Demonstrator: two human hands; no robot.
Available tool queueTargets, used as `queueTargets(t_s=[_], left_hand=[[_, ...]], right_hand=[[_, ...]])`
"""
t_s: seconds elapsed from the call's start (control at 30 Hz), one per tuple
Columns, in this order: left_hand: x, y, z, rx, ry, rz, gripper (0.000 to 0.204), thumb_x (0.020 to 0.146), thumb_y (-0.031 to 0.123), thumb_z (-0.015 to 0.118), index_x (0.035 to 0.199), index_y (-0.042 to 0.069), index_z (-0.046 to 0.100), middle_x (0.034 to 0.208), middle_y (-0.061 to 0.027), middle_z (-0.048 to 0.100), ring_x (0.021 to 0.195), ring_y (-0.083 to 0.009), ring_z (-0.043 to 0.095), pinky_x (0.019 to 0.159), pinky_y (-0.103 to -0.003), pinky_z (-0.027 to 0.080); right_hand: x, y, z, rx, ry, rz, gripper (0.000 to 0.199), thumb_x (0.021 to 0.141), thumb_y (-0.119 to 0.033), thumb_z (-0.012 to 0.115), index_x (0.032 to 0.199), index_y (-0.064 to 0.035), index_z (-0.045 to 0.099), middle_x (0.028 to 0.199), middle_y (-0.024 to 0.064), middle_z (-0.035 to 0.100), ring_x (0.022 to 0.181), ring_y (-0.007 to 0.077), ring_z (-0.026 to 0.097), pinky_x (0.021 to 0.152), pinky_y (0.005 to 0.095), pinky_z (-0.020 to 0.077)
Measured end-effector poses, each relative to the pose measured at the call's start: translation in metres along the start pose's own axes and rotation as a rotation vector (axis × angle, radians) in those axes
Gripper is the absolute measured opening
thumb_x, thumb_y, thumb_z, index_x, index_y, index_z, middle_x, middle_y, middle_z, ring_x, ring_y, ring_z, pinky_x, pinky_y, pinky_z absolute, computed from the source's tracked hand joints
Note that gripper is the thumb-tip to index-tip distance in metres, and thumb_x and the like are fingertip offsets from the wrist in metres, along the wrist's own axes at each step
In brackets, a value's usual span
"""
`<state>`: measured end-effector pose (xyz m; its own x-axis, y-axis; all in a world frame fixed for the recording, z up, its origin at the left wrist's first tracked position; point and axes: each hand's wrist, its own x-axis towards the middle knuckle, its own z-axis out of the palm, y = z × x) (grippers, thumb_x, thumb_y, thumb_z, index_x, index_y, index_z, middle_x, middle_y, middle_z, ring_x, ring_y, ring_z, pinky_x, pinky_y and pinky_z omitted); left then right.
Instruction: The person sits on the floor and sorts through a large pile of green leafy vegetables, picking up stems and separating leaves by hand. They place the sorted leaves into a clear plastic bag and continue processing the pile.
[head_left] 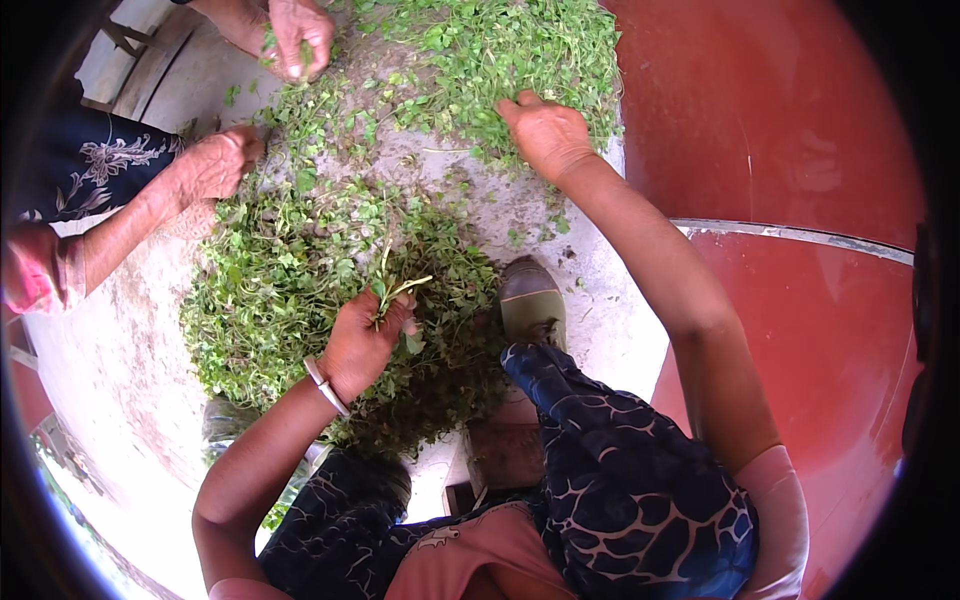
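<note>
Head view: a rough grey floor (130, 350) meets a smooth red floor (820, 330). Soft green leaves (290, 270) lie heaped on the grey. Left hand (362, 340) fingers are closed on a sprig (395, 293); right hand (548, 135) fingers curl into the leaves.

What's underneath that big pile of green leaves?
The leafy greens lie on a pale concrete floor, bare around the heap's edges. Whatever sits beneath the heap's middle is covered.

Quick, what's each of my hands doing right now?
Left hand: closed on a small bunch of green sprigs.
Right hand: reaching into the far leaf pile; grip hidden.
</note>
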<state>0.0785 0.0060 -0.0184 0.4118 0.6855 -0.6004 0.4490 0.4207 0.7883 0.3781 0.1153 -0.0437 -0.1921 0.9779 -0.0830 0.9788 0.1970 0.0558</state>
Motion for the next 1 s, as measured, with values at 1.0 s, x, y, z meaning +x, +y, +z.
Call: queueTargets(t_s=[1.0], left_hand=[[0.003,-0.015,0.001,-0.494,0.004,-0.146,0.017,0.093,0.013,0.052,0.094,-0.004,0.053,0.093,-0.0107,0.061,0.060,-0.0118,0.047,0.055,-0.031,0.049]], right_hand=[[-0.127,-0.035,0.021,0.692,-0.173,0.205,0.014,0.082,-0.024,0.059,0.084,-0.0107,0.059,0.080,0.0113,0.061,0.074,0.0314,0.060,0.066,0.0407,0.0479]])
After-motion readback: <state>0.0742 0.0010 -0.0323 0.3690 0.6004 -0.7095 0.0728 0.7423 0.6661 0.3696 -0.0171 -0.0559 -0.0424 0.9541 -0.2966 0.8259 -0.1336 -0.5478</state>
